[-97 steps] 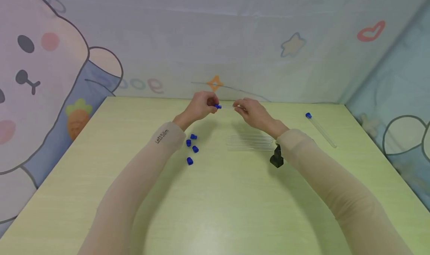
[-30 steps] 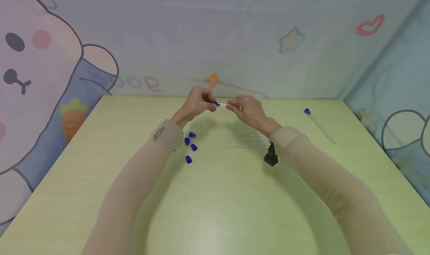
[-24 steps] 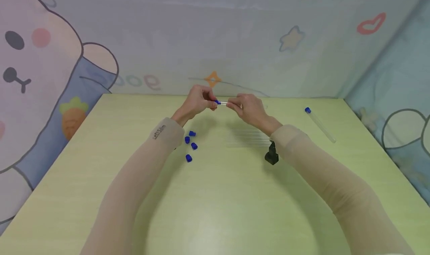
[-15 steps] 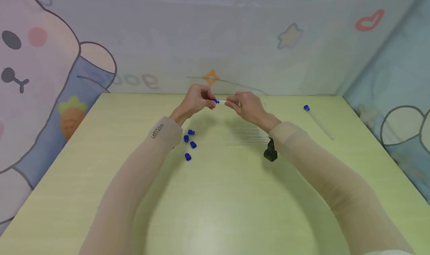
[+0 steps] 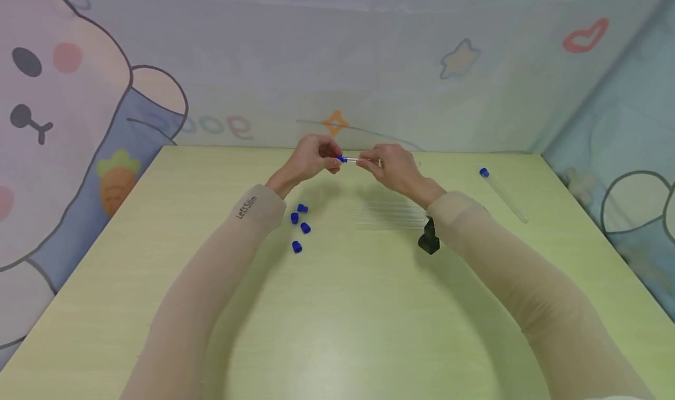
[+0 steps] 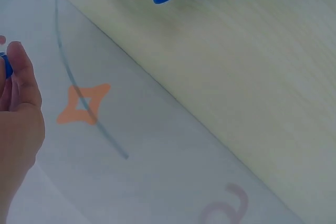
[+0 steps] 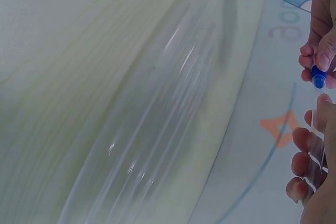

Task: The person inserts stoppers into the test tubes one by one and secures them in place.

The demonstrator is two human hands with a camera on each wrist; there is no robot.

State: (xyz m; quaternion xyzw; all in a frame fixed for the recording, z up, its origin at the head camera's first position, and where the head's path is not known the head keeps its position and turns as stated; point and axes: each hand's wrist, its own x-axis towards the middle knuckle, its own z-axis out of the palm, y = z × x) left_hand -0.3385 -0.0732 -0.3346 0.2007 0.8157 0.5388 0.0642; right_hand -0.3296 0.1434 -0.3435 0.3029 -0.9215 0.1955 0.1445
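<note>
Near the table's back edge, my left hand [image 5: 311, 157] pinches a blue cap [image 5: 343, 159] between thumb and fingers. The cap is at the end of a clear test tube [image 5: 352, 160], which my right hand [image 5: 392, 164] grips with curled fingers. Tube and cap lie roughly level, above the table. In the right wrist view the tube [image 7: 316, 140] runs along the fingers up to the cap [image 7: 318, 80]; how far the cap is seated cannot be told. In the left wrist view only part of the left hand [image 6: 21, 114] shows.
Several loose blue caps [image 5: 305, 228] lie below the left hand. Several clear test tubes [image 5: 390, 215] lie side by side under the right forearm. A capped tube [image 5: 506, 198] rests at the right. A black wrist camera [image 5: 429, 243] hangs by the right sleeve. A printed cloth [image 5: 390, 66] backs the table.
Compared with the oldest frame, my right hand has come closer to the left, with less tube showing between them. Over the last second both hands stay nearly still; the view shifts slightly.
</note>
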